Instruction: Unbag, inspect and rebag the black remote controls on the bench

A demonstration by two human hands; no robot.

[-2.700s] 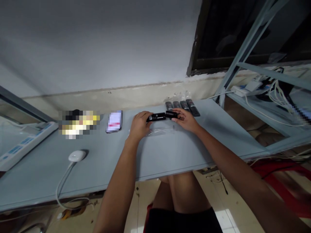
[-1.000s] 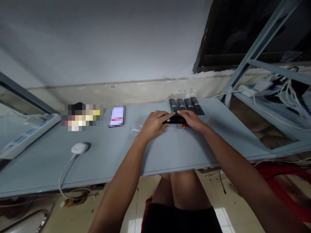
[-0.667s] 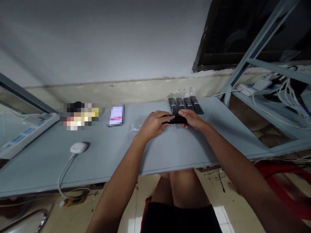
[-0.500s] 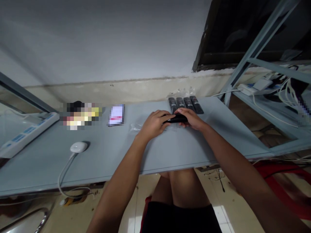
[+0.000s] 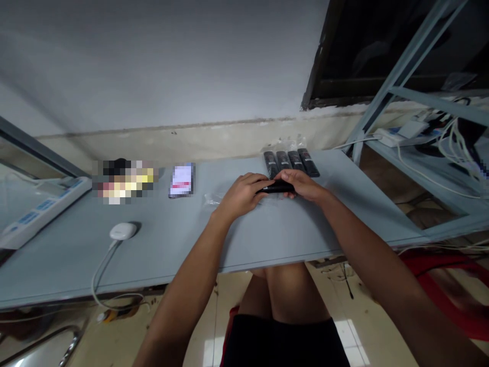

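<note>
Head view: black remote [image 5: 280,188], held over the middle of the far half of the table [image 5: 153,255], long axis running left to right, roughly along the table's near edge. Both ends are covered by hands; which end is the front cannot be told, nor whether it rests on the tabletop.

Left hand [image 5: 242,194]: curled around the left end, fingers over the top, thumb on the near side. Right hand [image 5: 300,184]: gripping the right end, thumb on top, fingertips showing underneath.

Surroundings, left to right: white power strip [image 5: 46,206] at the left edge; blurred-out pile [image 5: 126,178], far left; white charger [image 5: 123,231] with cord, nearer; phone [image 5: 181,181], screen lit, far side; clear plastic wrap [image 5: 214,200], partly hidden by the left hand and the held remote; wrapped remotes [image 5: 283,160], side by side just beyond the hands, long axes mostly far to near; second power strip [image 5: 389,136] on the right-hand shelf.

Count: held remote, one; wrapped remotes, four; phone, one; charger, one; power strips, two; plastic wrap, pieces uncountable.
</note>
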